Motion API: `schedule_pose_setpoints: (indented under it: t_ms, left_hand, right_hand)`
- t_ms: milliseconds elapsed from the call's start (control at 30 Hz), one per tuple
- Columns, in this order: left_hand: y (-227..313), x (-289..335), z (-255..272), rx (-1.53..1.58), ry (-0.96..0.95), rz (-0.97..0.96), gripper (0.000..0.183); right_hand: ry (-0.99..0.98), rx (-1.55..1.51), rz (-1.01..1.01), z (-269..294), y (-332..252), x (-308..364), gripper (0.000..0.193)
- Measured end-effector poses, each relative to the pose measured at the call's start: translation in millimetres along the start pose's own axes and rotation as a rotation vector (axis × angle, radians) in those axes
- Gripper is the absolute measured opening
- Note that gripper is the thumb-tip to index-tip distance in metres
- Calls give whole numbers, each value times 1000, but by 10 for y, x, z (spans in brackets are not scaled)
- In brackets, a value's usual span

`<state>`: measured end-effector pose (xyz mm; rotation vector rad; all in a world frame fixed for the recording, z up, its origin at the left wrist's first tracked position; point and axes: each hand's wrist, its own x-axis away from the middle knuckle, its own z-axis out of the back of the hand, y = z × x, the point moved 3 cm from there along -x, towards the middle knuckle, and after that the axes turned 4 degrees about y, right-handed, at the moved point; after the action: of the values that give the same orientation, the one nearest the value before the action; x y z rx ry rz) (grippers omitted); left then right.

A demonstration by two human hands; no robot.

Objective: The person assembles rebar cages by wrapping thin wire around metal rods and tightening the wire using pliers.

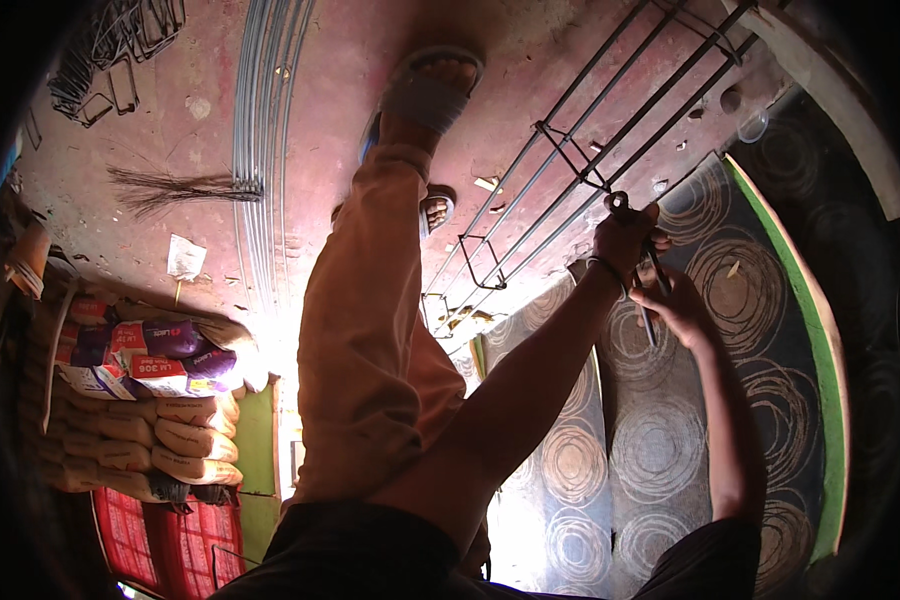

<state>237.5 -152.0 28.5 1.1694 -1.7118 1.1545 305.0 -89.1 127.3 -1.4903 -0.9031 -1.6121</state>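
Observation:
My left hand (622, 242) is closed around the upper part of a pair of metal pincers, just below the tool's rounded head. Lower down, my right hand (678, 308) has its fingers curled at the tool's handles (651, 328). The pincers' head touches or nearly touches a bar of a long steel rebar cage (578, 182), which slants up to the right. Square stirrups (484, 262) ring its long bars at intervals. Any wire in the jaws is too small to make out, and my left fist hides the middle of the tool.
Long thin steel rods (260, 110) lie left of a trousered leg (360, 300) and sandalled foot (425, 90). A bunch of thin wire (185, 188) crosses them. Bent stirrups (120, 55) are heaped far left, above stacked sacks (195, 440). Circle-patterned sheeting (660, 450) spreads at right.

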Motion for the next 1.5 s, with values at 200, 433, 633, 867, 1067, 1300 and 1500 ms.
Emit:
schedule_pose_setpoints:
  t_ms: [200,433,633,867,1067,1300,1500]
  left_hand:
    - [-279,-206,-9,-161,-3,-133,30]
    - [-213,-191,4,114,-280,69,44]
    - [-110,-90,-103,-94,-63,78,42]
    - [-142,-110,-31,-204,60,50,46]
    - [-149,-138,122,-22,-102,-81,31]
    - [-84,-99,-54,-126,71,-76,33]
    - [-102,-196,36,-169,1,-261,30]
  right_hand:
    - [663,1139,441,109,229,70,84]
    - [821,1151,598,310,248,-298,84]
    - [782,1082,720,516,208,-541,78]
    - [457,837,531,461,212,-555,19]
    - [-341,-320,-353,-18,-26,-82,23]
    - [934,1163,672,-86,100,79,51]
    - [807,954,637,194,372,-447,13]
